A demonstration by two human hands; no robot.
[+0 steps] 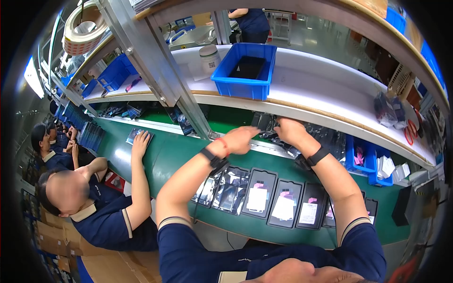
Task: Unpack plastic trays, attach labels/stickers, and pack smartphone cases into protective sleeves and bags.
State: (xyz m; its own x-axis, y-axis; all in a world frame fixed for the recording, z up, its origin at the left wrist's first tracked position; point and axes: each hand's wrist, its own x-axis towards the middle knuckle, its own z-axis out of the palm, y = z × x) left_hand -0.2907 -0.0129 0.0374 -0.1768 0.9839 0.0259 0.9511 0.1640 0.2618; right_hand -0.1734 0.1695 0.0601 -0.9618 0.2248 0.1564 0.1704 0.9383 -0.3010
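Both my arms stretch across the green table to the channel under the white shelf, where shiny dark plastic packages (326,137) lie in a row. My left hand (237,140) hovers at the channel's front edge, fingers reaching toward the packages, and I see nothing in it. At the packages, my right hand (291,132) has its fingers bent down and closed; what they grip is hard to see. Nearer me are black trays, one (271,178) bearing a white card (257,199) and small pink pieces. Beside them on the left lie clear shiny bags (232,188).
A blue bin (241,87) with a dark item inside stands on the shelf (306,80). Blue bins (351,162) with pink and white items sit at the right. Red-handled scissors (410,132) rest on the shelf. At left, a co-worker's hand (140,144) touches a package.
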